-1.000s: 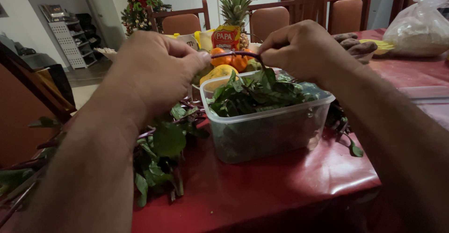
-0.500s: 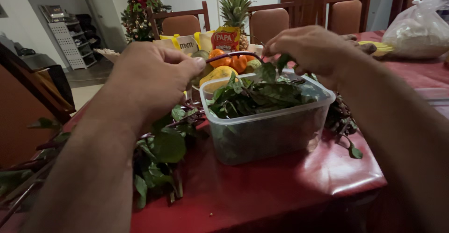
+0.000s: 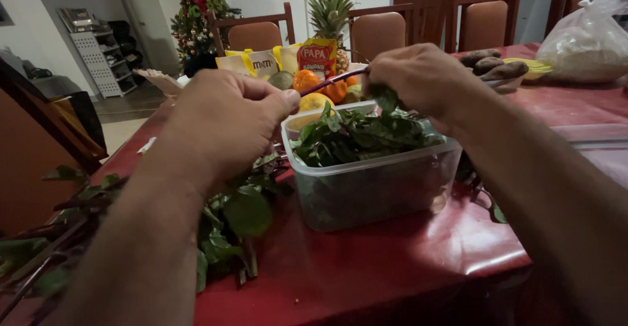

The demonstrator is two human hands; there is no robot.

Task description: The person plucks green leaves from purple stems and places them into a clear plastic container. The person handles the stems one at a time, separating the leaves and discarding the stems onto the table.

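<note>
A purple stem point(image 3: 330, 81) spans the upper centre of the frame above a leaf-filled tub point(image 3: 373, 175). The left hand point(image 3: 226, 126) pinches one end, the right hand point(image 3: 418, 77) clenches the other plus a leaf point(image 3: 386, 97). Loose greens point(image 3: 239, 215) lie left on the red desk point(image 3: 392, 260).

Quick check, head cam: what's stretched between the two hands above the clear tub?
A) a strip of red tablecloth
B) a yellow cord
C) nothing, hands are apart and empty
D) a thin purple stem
D: a thin purple stem runs from the left hand to the right hand, which also pinches a green leaf, right above the clear tub of picked leaves.
</note>
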